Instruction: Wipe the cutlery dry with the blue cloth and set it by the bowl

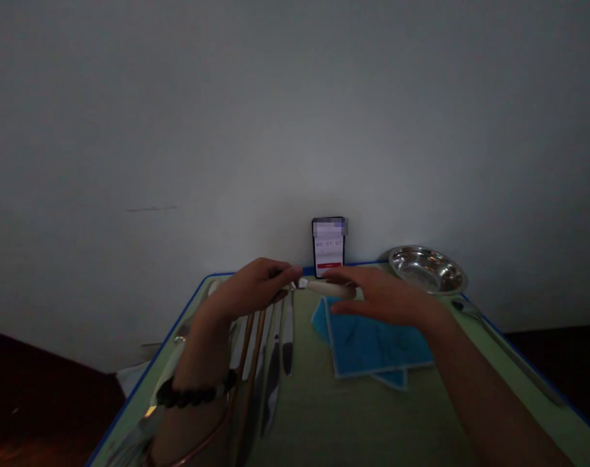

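Note:
My left hand (260, 285) is closed in a pinch on the metal end of a white-handled utensil (326, 287); its head is hidden by my fingers, so its kind does not show. The handle points right, between the thumb and fingers of my right hand (380, 295). That hand is spread, with its thumb apart from the handle; whether the fingers touch it I cannot tell. Under my right hand lie folded blue cloths (372, 347). Below my left hand are several table knives (274, 370) and wooden chopsticks (248, 350), laid lengthwise.
A phone (329, 250) showing a timer leans against the wall (295, 130) at the table's back. A shiny metal bowl (426, 269) sits at the back right corner. A long-handled utensil (509, 350) lies along the right edge of the green tabletop (353, 421). More utensils (134, 441) lie at left.

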Demonstrator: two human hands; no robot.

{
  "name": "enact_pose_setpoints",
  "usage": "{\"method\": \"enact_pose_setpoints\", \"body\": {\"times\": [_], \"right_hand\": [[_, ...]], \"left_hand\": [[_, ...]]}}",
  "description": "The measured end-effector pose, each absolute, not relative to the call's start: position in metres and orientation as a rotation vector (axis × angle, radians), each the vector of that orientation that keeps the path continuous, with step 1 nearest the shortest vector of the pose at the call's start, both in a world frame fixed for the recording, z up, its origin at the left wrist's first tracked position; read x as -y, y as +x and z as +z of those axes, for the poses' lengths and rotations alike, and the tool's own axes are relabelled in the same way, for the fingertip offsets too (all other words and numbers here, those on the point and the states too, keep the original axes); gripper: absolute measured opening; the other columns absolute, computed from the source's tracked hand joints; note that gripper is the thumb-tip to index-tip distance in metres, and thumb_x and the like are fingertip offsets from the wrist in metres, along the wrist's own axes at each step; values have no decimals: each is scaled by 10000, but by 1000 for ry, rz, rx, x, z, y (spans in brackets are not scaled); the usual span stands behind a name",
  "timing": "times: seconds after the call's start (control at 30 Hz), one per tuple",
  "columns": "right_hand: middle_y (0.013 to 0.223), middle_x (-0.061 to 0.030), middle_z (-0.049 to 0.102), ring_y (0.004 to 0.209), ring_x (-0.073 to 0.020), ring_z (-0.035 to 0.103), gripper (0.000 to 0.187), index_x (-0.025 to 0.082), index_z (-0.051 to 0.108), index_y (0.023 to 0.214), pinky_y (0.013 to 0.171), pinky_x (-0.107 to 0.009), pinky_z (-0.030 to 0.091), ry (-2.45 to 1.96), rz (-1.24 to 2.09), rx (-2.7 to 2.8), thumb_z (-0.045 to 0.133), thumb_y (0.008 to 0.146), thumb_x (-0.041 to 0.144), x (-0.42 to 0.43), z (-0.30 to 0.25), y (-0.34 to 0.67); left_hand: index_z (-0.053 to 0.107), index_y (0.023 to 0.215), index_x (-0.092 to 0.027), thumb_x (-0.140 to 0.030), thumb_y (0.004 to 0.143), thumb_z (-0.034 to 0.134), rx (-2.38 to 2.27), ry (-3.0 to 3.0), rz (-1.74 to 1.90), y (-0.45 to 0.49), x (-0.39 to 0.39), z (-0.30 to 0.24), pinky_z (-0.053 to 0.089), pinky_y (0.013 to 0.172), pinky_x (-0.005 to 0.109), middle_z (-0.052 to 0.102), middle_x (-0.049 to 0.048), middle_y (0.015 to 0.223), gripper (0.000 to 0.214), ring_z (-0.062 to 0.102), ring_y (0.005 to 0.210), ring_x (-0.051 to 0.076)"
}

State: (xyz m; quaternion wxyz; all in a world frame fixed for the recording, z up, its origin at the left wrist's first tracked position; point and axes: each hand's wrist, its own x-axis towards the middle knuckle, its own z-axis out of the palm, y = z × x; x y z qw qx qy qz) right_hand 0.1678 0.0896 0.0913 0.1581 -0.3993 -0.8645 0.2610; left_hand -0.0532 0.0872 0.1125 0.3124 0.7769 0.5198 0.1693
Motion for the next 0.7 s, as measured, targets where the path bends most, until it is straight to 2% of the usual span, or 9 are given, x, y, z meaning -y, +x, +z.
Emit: {"method": "enact_pose_setpoints", "body": {"times": [0.13,0.27,0.37,0.43,0.6,0.7], "right_hand": [[991,-70,624,879,-186,566,325,196,509,1091,762,-310,417,-1069,677,2486,450,831,381,-87,91,153],[1002,-61,618,849,-162,567,301,205,459,1104,727,-276,404,-1116,710,2393,407,856,367,-89,94,159],[955,-60,624,788,-155,566,275,192,487,1058,674,-264,393,-1241,654,2370,380,867,359,-90,97,177],[908,-66,622,765,-159,557,273,170,523,1000,654,-269,385,-1325,565,2352,373,868,356,-88,97,195],[875,-65,600,811,-169,535,249,163,561,889,733,-299,384,-1454,422,2290,390,860,343,-69,83,260],[793,-44,590,729,-157,536,282,177,549,855,679,-290,393,-1587,453,2131,341,873,366,-51,70,291]], "left_hand": [[538,611,-144,-475,850,327,-1362,2089,540,-42,-94,107,288,412,184,401,-54,451,460,359,410,72],[587,664,-129,-469,861,307,-1393,2141,684,-38,-99,104,309,450,196,451,-29,495,482,403,460,91],[578,635,-141,-457,864,304,-1480,2167,724,-35,-99,104,300,455,201,442,-30,482,476,399,461,100],[557,623,-153,-434,869,302,-1496,2195,715,-30,-98,104,301,463,204,434,-34,479,452,397,457,103],[553,788,-172,-368,866,346,-1343,2328,554,-4,-97,96,338,517,219,517,-23,580,296,466,517,123],[559,827,-173,-386,862,359,-1204,2374,437,19,-92,88,361,556,235,572,4,667,294,514,586,141]]}}
